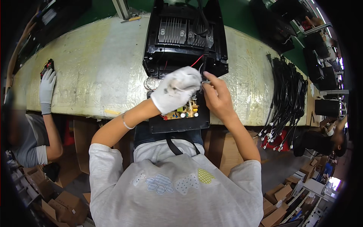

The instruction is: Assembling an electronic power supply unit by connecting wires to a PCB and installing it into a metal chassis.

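My left hand, in a stained white glove, is closed at the front edge of a black appliance housing. Its fingertips meet those of my bare right hand, which pinches at the lower end of a black cable. What the gloved fingers hold is hidden. A thin red wire runs from the housing toward the gloved fingers. Below my hands, a yellowish circuit board lies on a black panel that overhangs the near table edge. My left hand covers part of the board.
Finned metal heat sinks show inside the housing. A heap of black cables with white plugs lies on the right of the table. At left, another person's gloved hand touches a small dark part. A yellow-handled tool lies far back.
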### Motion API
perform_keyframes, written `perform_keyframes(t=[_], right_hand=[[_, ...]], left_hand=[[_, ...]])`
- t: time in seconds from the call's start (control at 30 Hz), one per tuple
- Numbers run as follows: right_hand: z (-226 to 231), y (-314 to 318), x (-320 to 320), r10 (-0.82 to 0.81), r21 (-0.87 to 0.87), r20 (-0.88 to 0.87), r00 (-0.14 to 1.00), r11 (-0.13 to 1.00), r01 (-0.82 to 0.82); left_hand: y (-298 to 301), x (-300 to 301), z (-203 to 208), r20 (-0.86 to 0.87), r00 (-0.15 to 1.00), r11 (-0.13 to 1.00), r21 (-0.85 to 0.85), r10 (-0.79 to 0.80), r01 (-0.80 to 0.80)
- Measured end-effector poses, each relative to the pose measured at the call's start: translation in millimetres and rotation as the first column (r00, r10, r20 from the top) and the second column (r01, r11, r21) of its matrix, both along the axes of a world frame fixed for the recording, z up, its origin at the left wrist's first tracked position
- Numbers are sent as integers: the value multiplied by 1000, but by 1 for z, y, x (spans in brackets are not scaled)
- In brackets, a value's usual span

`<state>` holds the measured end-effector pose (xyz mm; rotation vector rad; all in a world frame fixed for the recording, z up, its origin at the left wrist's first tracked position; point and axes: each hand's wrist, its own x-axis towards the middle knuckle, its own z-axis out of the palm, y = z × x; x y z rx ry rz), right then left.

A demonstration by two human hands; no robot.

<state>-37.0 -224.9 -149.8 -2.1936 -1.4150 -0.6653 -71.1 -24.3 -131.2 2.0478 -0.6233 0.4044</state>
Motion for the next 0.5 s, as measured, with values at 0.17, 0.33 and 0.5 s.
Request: perform_keyframes(t=[0.17,0.33,0.5], right_hand=[[-11,-3,-15,-181,187,-274,944,953,237],[-12,-7,-14,-127,298,-419,899,916,268],[-11,-10,-11,-109,311,-470,876,908,280]], left_hand=[[-15,15,-18,62,990,992,33,-123,121],[-10,15,-19,86,986,982,136,-146,133],[-10,5,-9,132,987,924,380,-91,35]])
